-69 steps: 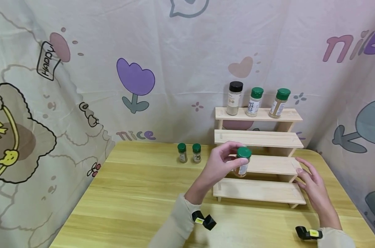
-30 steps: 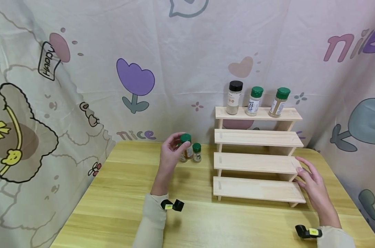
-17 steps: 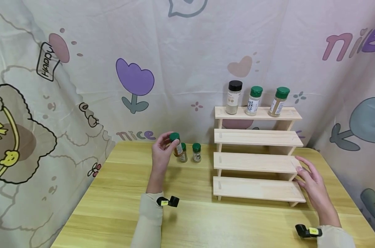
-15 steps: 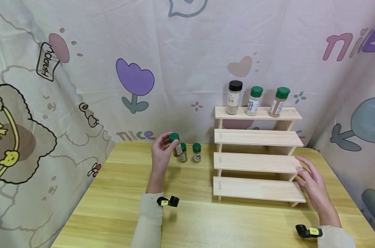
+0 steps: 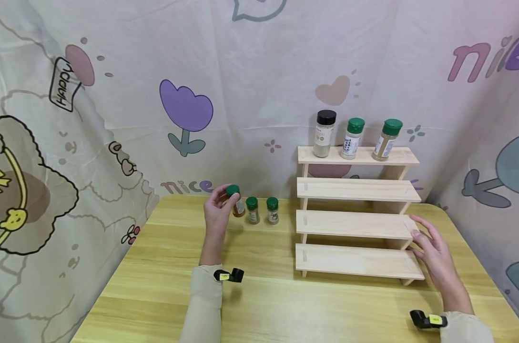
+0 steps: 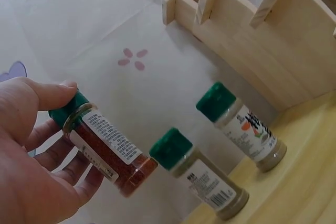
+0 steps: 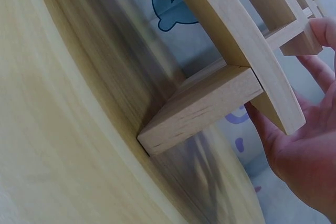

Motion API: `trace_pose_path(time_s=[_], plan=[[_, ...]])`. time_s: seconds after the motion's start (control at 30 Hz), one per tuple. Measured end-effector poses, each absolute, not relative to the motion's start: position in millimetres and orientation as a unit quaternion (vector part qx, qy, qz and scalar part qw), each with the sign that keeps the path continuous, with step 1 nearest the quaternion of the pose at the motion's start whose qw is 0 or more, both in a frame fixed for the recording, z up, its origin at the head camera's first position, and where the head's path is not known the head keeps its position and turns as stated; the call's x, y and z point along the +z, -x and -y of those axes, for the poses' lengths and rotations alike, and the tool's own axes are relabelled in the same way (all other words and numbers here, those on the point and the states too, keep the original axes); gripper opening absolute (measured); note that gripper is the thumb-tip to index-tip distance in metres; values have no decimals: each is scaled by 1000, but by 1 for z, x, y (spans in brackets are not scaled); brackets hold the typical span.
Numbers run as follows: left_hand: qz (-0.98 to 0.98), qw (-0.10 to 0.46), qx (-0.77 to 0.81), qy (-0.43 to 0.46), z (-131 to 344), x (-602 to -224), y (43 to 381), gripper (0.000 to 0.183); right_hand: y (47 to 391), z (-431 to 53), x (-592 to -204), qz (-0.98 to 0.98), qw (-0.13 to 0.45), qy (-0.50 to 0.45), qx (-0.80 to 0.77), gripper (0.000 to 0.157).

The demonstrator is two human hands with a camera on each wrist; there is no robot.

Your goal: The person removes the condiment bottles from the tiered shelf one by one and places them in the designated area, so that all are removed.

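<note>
My left hand point(image 5: 218, 209) holds a green-capped spice jar point(image 5: 239, 207) with red-brown contents. In the left wrist view, thumb and fingers grip this jar point(image 6: 113, 148) at its cap and side. It is at the back of the table, left of two small green-capped spice jars point(image 5: 252, 212) point(image 5: 272, 212) standing upright. My right hand point(image 5: 435, 252) grips the right end of a pale wooden tiered rack point(image 5: 358, 224) at its third tier from the top. The right wrist view has its fingers point(image 7: 321, 72) around the tier ends.
On the rack's top tier stand a black-capped jar point(image 5: 323, 136) and two green-capped jars point(image 5: 351, 140) point(image 5: 386, 140). The wooden table point(image 5: 165, 267) meets a printed cloth backdrop point(image 5: 250, 95) at the rear and sides.
My left hand has carried the red-brown jar left from in front of the rack, past the two small jars, to their left side. My right hand stays at the rack.
</note>
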State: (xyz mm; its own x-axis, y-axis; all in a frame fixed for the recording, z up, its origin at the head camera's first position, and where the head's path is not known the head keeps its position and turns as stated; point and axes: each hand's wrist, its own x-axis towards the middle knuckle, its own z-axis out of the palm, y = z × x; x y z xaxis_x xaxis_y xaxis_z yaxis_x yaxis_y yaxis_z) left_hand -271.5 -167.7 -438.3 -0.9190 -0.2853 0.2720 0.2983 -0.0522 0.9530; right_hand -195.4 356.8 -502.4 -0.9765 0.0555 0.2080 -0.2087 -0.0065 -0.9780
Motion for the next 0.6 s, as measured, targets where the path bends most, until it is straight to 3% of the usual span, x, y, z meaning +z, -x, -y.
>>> trace_pose_path(time_s=[0.6], plan=[[647, 151, -745, -61, 182, -479, 293, 42, 194, -357, -502, 703, 90, -54, 703, 50]])
